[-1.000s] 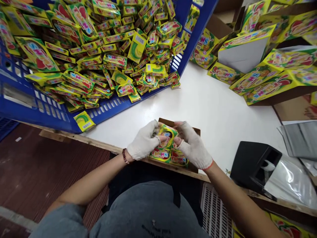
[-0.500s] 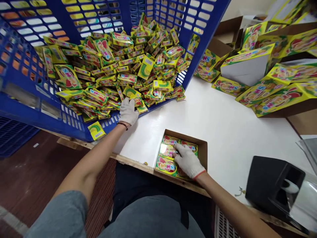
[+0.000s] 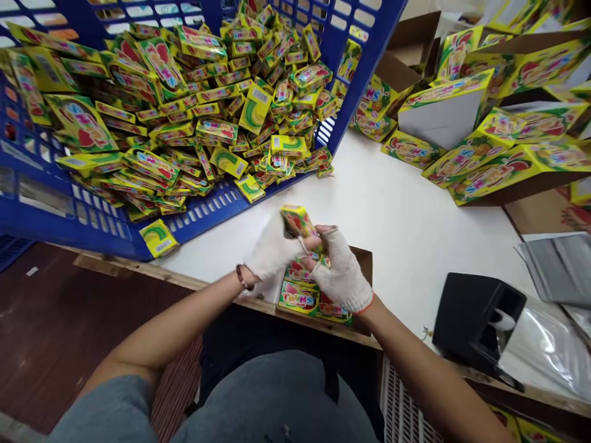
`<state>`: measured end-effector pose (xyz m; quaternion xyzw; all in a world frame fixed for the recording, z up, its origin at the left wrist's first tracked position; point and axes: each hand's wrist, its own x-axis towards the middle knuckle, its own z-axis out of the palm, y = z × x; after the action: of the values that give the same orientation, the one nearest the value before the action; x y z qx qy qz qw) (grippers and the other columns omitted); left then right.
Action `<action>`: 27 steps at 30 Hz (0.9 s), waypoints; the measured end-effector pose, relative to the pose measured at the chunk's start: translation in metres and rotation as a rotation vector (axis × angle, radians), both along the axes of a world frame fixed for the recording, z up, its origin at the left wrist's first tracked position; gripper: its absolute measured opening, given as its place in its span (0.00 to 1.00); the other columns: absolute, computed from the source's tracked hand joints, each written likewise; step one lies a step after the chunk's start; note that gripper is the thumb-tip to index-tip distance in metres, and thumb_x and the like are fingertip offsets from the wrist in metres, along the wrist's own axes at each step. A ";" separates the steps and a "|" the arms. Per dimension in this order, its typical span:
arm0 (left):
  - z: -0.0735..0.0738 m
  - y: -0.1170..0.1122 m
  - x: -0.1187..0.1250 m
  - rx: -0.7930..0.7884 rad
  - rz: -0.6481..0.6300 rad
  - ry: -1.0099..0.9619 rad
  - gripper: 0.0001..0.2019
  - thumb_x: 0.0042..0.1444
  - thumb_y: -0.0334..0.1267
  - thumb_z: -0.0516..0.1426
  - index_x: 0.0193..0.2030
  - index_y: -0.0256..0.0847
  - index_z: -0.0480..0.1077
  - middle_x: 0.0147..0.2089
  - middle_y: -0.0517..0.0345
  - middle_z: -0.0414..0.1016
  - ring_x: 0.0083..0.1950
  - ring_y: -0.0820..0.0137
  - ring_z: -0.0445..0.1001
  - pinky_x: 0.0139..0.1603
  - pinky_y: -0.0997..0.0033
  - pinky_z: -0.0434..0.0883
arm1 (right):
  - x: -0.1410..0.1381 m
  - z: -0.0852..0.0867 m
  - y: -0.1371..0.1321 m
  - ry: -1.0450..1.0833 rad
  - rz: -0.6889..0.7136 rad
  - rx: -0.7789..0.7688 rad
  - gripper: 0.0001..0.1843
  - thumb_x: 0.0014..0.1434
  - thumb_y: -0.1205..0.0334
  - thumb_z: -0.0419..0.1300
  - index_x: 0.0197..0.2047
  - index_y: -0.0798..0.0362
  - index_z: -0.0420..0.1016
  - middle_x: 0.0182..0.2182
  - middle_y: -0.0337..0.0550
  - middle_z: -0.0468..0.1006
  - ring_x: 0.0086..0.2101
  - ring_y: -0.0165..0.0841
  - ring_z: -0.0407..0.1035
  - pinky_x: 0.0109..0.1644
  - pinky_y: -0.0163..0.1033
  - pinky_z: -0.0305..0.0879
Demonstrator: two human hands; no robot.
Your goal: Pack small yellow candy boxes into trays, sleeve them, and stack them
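My left hand (image 3: 276, 249), in a white knitted glove, is closed around a small yellow-green printed carton (image 3: 298, 219), which is tilted and slightly blurred. Just to its right, my gloved right hand (image 3: 344, 274) has thumb and fingers apart, close to the carton's lower end; whether they touch it I cannot tell. Beneath both hands stands an open cardboard box (image 3: 363, 261) holding flat rows of cartons marked TWINS (image 3: 299, 298). My hands hide part of its contents.
A tipped blue plastic crate (image 3: 203, 224) spills a heap of the same small cartons (image 3: 217, 111) at the left. Larger printed boxes (image 3: 489, 147) are piled at the back right. A black tape dispenser (image 3: 475, 317) and clear plastic bags (image 3: 549, 351) lie by the right edge.
My left hand has come away from the heap at the crate's edge with a carton and moved right over the box. My right hand has lifted off the packed cartons towards it.
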<state>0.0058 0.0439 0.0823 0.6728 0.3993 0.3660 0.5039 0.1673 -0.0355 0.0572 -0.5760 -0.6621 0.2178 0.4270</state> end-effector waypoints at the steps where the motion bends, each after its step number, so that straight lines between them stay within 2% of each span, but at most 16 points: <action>1: -0.001 -0.013 0.005 -0.015 -0.029 -0.012 0.22 0.54 0.53 0.62 0.47 0.38 0.65 0.43 0.51 0.76 0.43 0.65 0.74 0.45 0.64 0.73 | 0.001 0.000 0.002 0.011 -0.024 0.039 0.25 0.61 0.58 0.56 0.61 0.50 0.63 0.54 0.51 0.72 0.54 0.41 0.69 0.61 0.51 0.66; 3: -0.008 -0.023 0.007 0.025 0.007 0.025 0.20 0.62 0.53 0.54 0.50 0.39 0.66 0.46 0.50 0.75 0.46 0.64 0.74 0.48 0.61 0.72 | 0.008 -0.003 0.004 0.019 -0.068 0.046 0.19 0.63 0.60 0.52 0.57 0.50 0.67 0.51 0.50 0.74 0.53 0.40 0.69 0.61 0.50 0.66; 5: -0.020 -0.012 0.000 0.133 0.112 0.137 0.19 0.65 0.49 0.50 0.55 0.38 0.65 0.49 0.48 0.74 0.46 0.63 0.74 0.50 0.59 0.71 | 0.018 -0.009 0.003 -0.010 -0.076 -0.047 0.19 0.63 0.62 0.50 0.56 0.51 0.68 0.50 0.49 0.75 0.52 0.40 0.70 0.60 0.50 0.66; 7: -0.032 0.015 -0.011 0.247 0.229 0.319 0.19 0.62 0.43 0.52 0.56 0.36 0.65 0.51 0.46 0.72 0.48 0.62 0.73 0.53 0.58 0.70 | 0.026 -0.016 0.003 -0.068 -0.068 -0.205 0.19 0.61 0.64 0.50 0.56 0.52 0.67 0.46 0.48 0.76 0.47 0.39 0.72 0.55 0.48 0.68; 10: -0.044 0.070 -0.029 0.356 0.347 0.687 0.19 0.55 0.36 0.57 0.53 0.36 0.69 0.57 0.42 0.67 0.58 0.55 0.68 0.61 0.57 0.66 | 0.026 -0.026 0.005 -0.176 -0.071 -0.384 0.15 0.59 0.66 0.50 0.50 0.52 0.67 0.39 0.46 0.75 0.39 0.38 0.71 0.48 0.44 0.69; 13: -0.049 0.119 -0.044 0.326 0.312 0.999 0.24 0.51 0.44 0.62 0.53 0.37 0.69 0.61 0.39 0.63 0.62 0.47 0.64 0.61 0.53 0.65 | 0.017 -0.028 0.012 -0.307 -0.046 -0.367 0.10 0.60 0.68 0.50 0.43 0.51 0.69 0.40 0.46 0.73 0.42 0.37 0.69 0.49 0.40 0.66; 15: -0.053 0.139 -0.052 0.297 0.249 1.104 0.29 0.48 0.50 0.64 0.55 0.39 0.68 0.63 0.38 0.61 0.60 0.45 0.65 0.58 0.52 0.66 | 0.010 -0.027 0.016 -0.449 -0.025 -0.385 0.11 0.62 0.67 0.49 0.43 0.51 0.72 0.43 0.48 0.73 0.44 0.37 0.68 0.49 0.39 0.65; 18: -0.057 0.149 -0.059 0.320 0.204 1.080 0.28 0.46 0.48 0.65 0.53 0.41 0.69 0.62 0.40 0.62 0.57 0.46 0.69 0.56 0.54 0.68 | 0.002 -0.025 0.016 -0.728 -0.019 -0.474 0.16 0.65 0.65 0.50 0.51 0.50 0.73 0.50 0.53 0.71 0.46 0.41 0.66 0.45 0.40 0.64; 21: -0.055 0.144 -0.063 0.333 0.211 0.927 0.15 0.52 0.43 0.61 0.46 0.40 0.70 0.52 0.44 0.71 0.53 0.51 0.71 0.55 0.57 0.67 | 0.000 -0.029 0.012 -0.868 0.024 -0.465 0.20 0.65 0.67 0.49 0.57 0.52 0.72 0.53 0.55 0.69 0.49 0.45 0.64 0.47 0.42 0.64; 24: -0.043 0.132 -0.065 0.334 0.314 0.782 0.09 0.60 0.42 0.55 0.42 0.40 0.69 0.44 0.46 0.74 0.50 0.55 0.73 0.50 0.59 0.68 | 0.008 -0.034 0.007 -0.783 0.121 -0.404 0.20 0.64 0.72 0.49 0.54 0.54 0.74 0.51 0.54 0.72 0.49 0.43 0.65 0.51 0.43 0.65; 27: -0.027 0.106 -0.059 0.302 0.397 0.599 0.12 0.65 0.45 0.49 0.43 0.39 0.67 0.38 0.50 0.74 0.41 0.63 0.75 0.40 0.65 0.72 | 0.017 -0.031 0.005 -0.468 0.115 -0.290 0.17 0.63 0.71 0.49 0.50 0.52 0.74 0.46 0.49 0.74 0.47 0.39 0.68 0.53 0.42 0.66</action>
<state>-0.0529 0.1497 0.0555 0.7263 0.5926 0.2985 0.1796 0.1844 -0.0305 0.0263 -0.6274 -0.7361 0.1951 0.1624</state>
